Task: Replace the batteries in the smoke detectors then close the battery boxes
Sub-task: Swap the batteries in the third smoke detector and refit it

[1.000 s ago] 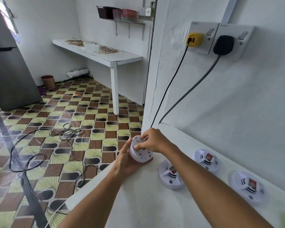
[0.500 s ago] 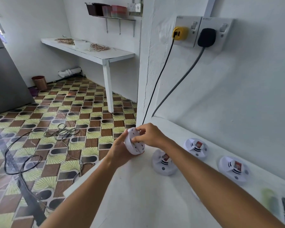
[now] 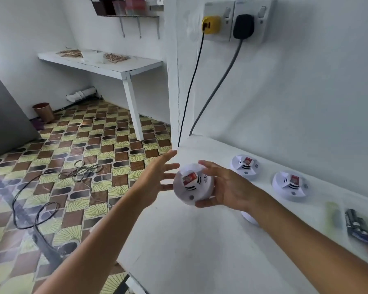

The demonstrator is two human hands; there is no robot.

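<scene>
My right hand (image 3: 227, 187) grips a round white smoke detector (image 3: 192, 185) above the white counter (image 3: 189, 251), its red-stickered face turned toward me. Just left of it, my left hand (image 3: 155, 179) is open with fingers spread and holds nothing. Two more white smoke detectors lie face up by the wall, one nearer the corner (image 3: 244, 166) and one further right (image 3: 289, 184). Part of another white round piece (image 3: 249, 218) shows under my right forearm. A dark pack of batteries (image 3: 357, 225) lies at the counter's right end.
A blurred greenish item (image 3: 334, 211) lies beside the batteries. A yellow plug (image 3: 210, 24) and a black plug (image 3: 243, 26) hang cables down the wall to the counter's corner. The counter edge drops to a patterned floor with loose cables (image 3: 40, 194).
My left hand has let go of the detector and spread open. The detector, earlier held back-side out in both hands, is now in my right hand alone, sticker face showing.
</scene>
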